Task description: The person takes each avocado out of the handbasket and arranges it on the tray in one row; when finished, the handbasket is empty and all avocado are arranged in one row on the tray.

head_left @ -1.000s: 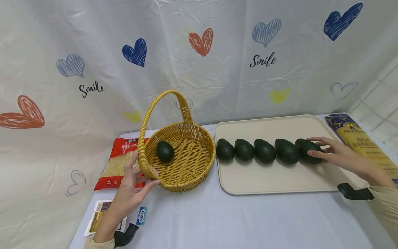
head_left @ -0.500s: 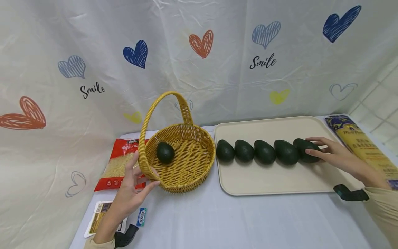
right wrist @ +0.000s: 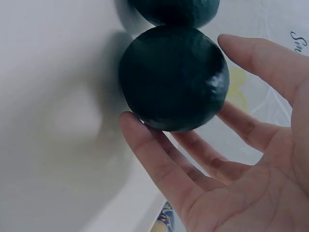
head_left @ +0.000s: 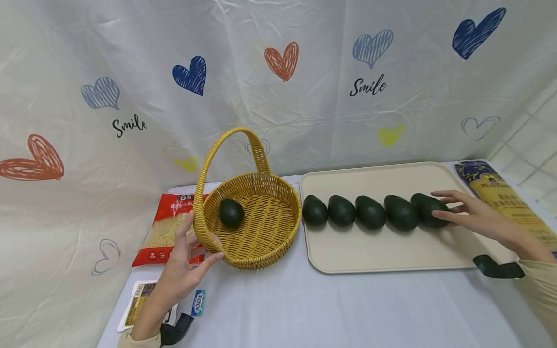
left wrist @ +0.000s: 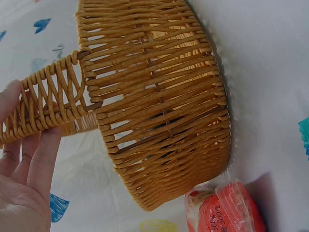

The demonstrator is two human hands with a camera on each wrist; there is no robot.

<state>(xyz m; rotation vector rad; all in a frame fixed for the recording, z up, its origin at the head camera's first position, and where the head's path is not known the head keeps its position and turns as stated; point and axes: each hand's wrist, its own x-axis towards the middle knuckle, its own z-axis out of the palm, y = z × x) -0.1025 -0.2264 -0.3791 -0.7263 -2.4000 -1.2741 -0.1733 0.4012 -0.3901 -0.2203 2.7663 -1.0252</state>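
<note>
My left hand (head_left: 180, 270) grips the base of the handle of a yellow wicker basket (head_left: 261, 261); in the left wrist view the thumb and fingers lie on either side of the woven handle (left wrist: 48, 99). One dark green avocado (head_left: 231, 212) sits inside the basket. My right hand (head_left: 483, 215) is at the rightmost avocado (head_left: 426, 210) of a row on a beige tray (head_left: 374, 251). Its fingers (right wrist: 159, 159) spread loosely around that avocado's end, and the thumb seems slightly apart from it. Several other avocados (head_left: 370, 212) lie side by side to the left.
A red pasta bag (head_left: 163, 232) lies left of the basket. Near my left forearm are a flat pack (head_left: 138, 304) and a small blue packet (head_left: 197, 303). A yellow and purple bag (head_left: 509, 198) lies beside the tray. A heart-printed cloth (head_left: 322, 96) hangs behind.
The rightmost avocado shifted slightly left with my right hand, close against its neighbour. Since then the right hand has drawn back a little to the right. My left hand stays put.
</note>
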